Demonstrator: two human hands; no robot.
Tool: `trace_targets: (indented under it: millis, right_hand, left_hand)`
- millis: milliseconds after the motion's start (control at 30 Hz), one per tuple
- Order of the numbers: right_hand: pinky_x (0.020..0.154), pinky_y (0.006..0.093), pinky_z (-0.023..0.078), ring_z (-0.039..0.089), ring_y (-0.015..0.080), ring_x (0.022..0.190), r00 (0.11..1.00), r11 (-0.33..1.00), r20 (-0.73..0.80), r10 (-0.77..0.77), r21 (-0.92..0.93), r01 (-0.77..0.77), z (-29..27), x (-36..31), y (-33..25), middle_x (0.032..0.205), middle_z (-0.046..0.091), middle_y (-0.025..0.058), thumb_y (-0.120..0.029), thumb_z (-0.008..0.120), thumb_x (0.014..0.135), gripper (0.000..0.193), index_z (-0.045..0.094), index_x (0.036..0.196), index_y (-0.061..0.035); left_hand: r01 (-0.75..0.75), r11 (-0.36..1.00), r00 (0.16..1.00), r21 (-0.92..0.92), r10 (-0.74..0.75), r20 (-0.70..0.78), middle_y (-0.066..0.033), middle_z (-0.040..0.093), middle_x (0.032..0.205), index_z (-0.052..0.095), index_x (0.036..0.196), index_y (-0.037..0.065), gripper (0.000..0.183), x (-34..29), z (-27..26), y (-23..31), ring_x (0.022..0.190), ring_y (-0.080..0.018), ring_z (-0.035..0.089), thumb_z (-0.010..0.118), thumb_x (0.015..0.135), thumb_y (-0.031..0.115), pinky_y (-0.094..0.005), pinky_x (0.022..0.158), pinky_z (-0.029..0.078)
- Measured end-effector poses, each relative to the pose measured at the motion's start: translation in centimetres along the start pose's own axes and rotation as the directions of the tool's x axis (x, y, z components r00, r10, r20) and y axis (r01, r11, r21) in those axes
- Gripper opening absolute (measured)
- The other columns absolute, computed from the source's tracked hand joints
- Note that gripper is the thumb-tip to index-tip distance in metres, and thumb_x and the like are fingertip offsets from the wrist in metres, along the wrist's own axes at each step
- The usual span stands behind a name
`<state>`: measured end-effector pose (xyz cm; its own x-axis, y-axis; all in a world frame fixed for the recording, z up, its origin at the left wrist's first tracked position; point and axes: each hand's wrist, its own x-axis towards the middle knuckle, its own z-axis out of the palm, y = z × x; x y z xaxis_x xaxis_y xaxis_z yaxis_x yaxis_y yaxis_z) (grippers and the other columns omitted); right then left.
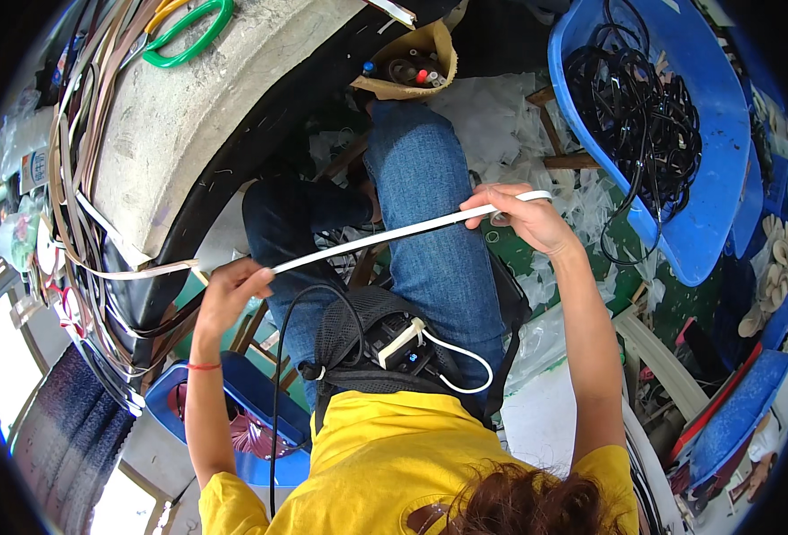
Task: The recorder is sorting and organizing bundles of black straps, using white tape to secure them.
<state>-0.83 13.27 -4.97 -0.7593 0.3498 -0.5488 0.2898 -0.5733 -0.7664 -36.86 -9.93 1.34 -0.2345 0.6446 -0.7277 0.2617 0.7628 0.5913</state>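
Note:
A narrow white strip (367, 240) is stretched over my knees, rising a little from left to right. My left hand (231, 292) is closed, pinching the strip's left end between thumb and fingers. At the other end, my right hand (529, 221) has its fingers closed round the strip, whose tip bends over near the thumb. A bundle of long brown, beige and white strips (71, 187) hangs over the workbench's left side, and one pale strip from it reaches close to my left hand.
Scissors (199, 34) with green and yellow handles lie on the grey workbench (193, 116). A blue tub (724, 116) of tangled black straps (648, 125) stands at the right. Ahead is a brown paper bag (445, 49) with small items. A pouch (345, 330) with a cabled device sits on my lap.

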Motion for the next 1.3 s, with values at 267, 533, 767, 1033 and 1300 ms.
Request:
trace_targets:
  millis: [267, 533, 767, 1033, 1300]
  right_hand:
    - [0.07, 0.025, 0.037, 0.056, 0.0127, 0.083, 0.992, 0.992, 0.044, -0.118, -0.039, 0.12, 1.0, 0.7, -0.5, 0.083, 0.066, 0.007, -0.028, 0.046, 0.096, 0.037, 0.066, 0.102, 0.0012]
    - [0.065, 0.0196, 0.033, 0.052, 0.0057, 0.076, 0.998, 0.999, -0.034, -0.044, -0.002, 0.044, 1.6, 0.0, -0.6, 0.082, 0.068, 0.0035, -0.032, 0.045, 0.096, 0.038, 0.068, 0.101, -0.0023]
    - [0.066, 0.0225, 0.034, 0.05, 0.0094, 0.083, 0.996, 0.992, 0.056, -0.072, -0.1, 0.078, 0.8, 0.5, -0.7, 0.086, 0.065, 0.0051, -0.029, 0.043, 0.096, 0.038, 0.067, 0.103, -0.0003]
    - [0.07, 0.0225, 0.032, 0.052, 0.0059, 0.086, 0.996, 0.999, 0.087, -0.032, -0.002, 0.032, -0.4, 0.3, 0.0, 0.089, 0.068, -0.0004, -0.033, 0.045, 0.095, 0.036, 0.068, 0.107, -0.008]
    - [0.068, 0.0211, 0.033, 0.052, 0.0063, 0.086, 0.992, 0.998, 0.116, -0.056, -0.027, 0.059, -0.4, 0.6, 0.1, 0.089, 0.068, 0.0006, -0.032, 0.046, 0.095, 0.035, 0.067, 0.108, -0.0076]
  left_hand:
    - [0.123, 0.963, 0.957, 0.24, -0.052, -0.285, -0.0098, 0.068, 0.09, 0.064, 0.102, 0.002, 0.02, -1.7, -6.5, -15.9, 0.084, -0.0188, 0.065, 0.063, 0.086, 0.013, -0.0292, 0.077, 0.05]
    - [-0.446, 0.877, 0.894, 0.179, 0.431, 0.12, -0.0149, 0.061, 0.068, 0.063, 0.082, 0.003, 0.03, 4.3, 10.7, 10.1, 0.064, -0.0336, 0.061, 0.06, 0.088, 0.033, -0.0394, 0.058, 0.048]
    - [-0.496, 0.856, 0.863, 0.144, 0.468, 0.191, -0.006, 0.05, 0.049, 0.059, 0.071, 0.0, 0.031, 5.5, 10.9, 11.5, 0.045, -0.0124, 0.051, 0.062, 0.089, 0.026, -0.0289, 0.043, 0.036]
    - [-0.257, 0.943, 0.966, 0.211, 0.258, 0.021, -0.0035, 0.047, 0.051, 0.059, 0.072, 0.001, 0.029, 2.3, 5.2, 5.4, 0.047, -0.0089, 0.042, 0.064, 0.088, 0.025, -0.0262, 0.045, 0.034]
    - [-0.012, 0.962, 0.968, 0.273, 0.079, -0.238, -0.0009, 0.049, 0.055, 0.059, 0.071, 0.0, 0.032, -2.5, -1.7, -3.7, 0.052, -0.0071, 0.045, 0.064, 0.087, 0.027, -0.025, 0.048, 0.036]
